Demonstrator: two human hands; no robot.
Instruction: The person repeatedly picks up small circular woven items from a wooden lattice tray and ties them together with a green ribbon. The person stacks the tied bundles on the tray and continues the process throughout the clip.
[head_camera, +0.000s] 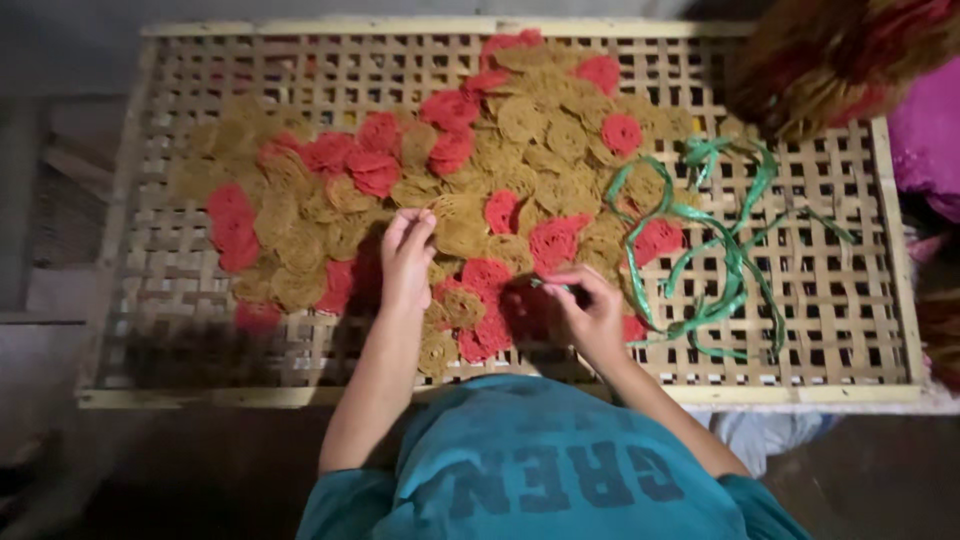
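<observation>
Resting flat on a heap of round lacy discs, the left hand (406, 262) lies with its fingers (415, 228) held together and stretched away from the body, their tips touching a tan disc (462, 222). Just beyond those fingertips sits a red disc (500, 211); more red and tan discs spread out to the far left of them in a loose pile (300, 215).

The right hand (590, 308) is curled, its fingers (572, 285) pinched on a thin green strip end (too small to tell how much is gripped). That strip belongs to a tangle of green plastic ties (725, 265) that loops away to the right of the fingers and beyond them. Between the two hands, a few red discs (487, 290) lie overlapped, near both sets of fingers.

All of it rests on a woven bamboo tray (850, 330), an open lattice with a pale wooden rim. Well beyond the right fingers, at the tray's far right corner, a large bundle of tan and red strands (830, 60) pokes in, with pink cloth (930, 130) beside it. Nearest the camera, the person's teal shirt (540, 460) fills the lower edge.
</observation>
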